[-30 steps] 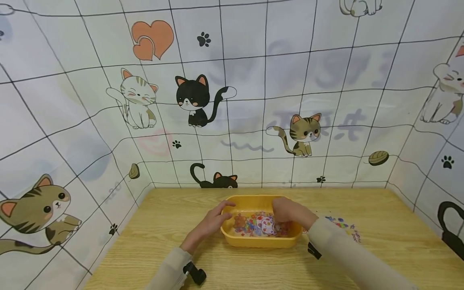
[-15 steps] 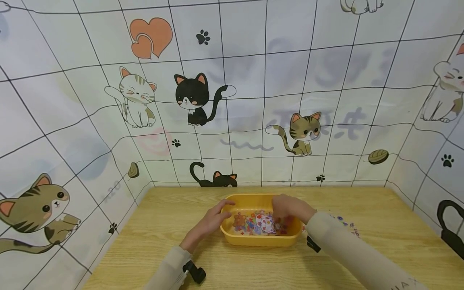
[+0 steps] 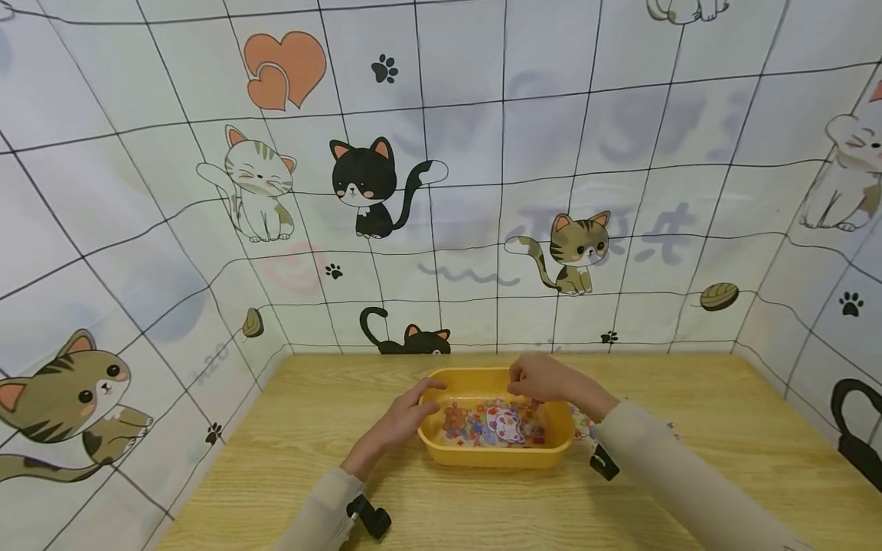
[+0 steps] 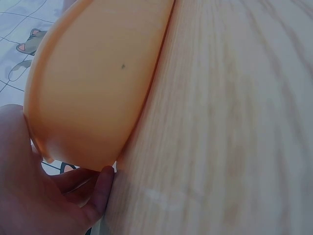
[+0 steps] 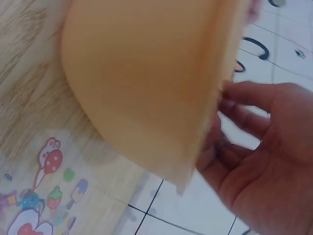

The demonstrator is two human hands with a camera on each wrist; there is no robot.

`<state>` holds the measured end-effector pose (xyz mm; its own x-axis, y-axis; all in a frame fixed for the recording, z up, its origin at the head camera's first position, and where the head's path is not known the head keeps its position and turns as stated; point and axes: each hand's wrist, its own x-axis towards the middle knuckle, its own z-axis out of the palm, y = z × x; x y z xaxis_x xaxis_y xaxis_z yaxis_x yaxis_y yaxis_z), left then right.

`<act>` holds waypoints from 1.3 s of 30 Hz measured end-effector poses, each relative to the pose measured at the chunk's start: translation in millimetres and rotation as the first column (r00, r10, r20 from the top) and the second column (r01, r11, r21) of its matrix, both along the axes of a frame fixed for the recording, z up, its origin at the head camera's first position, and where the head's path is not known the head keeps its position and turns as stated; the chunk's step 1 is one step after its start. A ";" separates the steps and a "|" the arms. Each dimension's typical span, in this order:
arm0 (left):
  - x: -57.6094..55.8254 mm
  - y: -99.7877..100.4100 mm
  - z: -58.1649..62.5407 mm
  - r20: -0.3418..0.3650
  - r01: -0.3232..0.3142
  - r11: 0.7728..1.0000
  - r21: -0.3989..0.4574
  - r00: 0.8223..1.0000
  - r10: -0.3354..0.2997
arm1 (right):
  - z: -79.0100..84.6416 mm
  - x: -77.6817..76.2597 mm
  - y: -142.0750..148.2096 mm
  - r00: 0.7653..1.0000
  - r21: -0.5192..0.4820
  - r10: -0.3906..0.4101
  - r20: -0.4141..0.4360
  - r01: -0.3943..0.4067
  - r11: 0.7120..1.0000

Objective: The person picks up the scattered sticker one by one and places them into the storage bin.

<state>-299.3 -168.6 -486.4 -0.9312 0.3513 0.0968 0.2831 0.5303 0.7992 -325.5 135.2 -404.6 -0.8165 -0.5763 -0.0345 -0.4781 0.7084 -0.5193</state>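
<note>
A yellow plastic tub [image 3: 492, 458] stands on the wooden table in the head view. Small colourful cartoon cutouts lie on its floor, among them a brown bear cutout [image 3: 455, 418] and a larger white cutout with red spots [image 3: 505, 423]. My left hand [image 3: 401, 418] grips the tub's left end, fingertips over the rim; the left wrist view shows fingers curled against the end wall. Over the tub's back right part is my right hand [image 3: 544, 379], its fingers curled in. The rim partly hides those fingertips in the right wrist view; I cannot tell whether they pinch anything.
Right of the tub lies a clear sheet with cartoon stickers [image 5: 51, 196], partly covered by the right forearm in the head view. A wall covering with cats and grid lines [image 3: 468, 191] surrounds the wooden table [image 3: 310, 405] at the back and sides.
My right hand has risen from low among the cutouts to the level of the tub's back rim, moving slightly away from me. My left hand keeps its place on the tub.
</note>
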 end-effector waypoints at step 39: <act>2.6 -0.6 2.1 0.003 0.014 1.000 0.015 1.000 -0.014 | -41.5 52.6 188.7 0.920 -0.010 -0.336 -0.203 0.341 0.940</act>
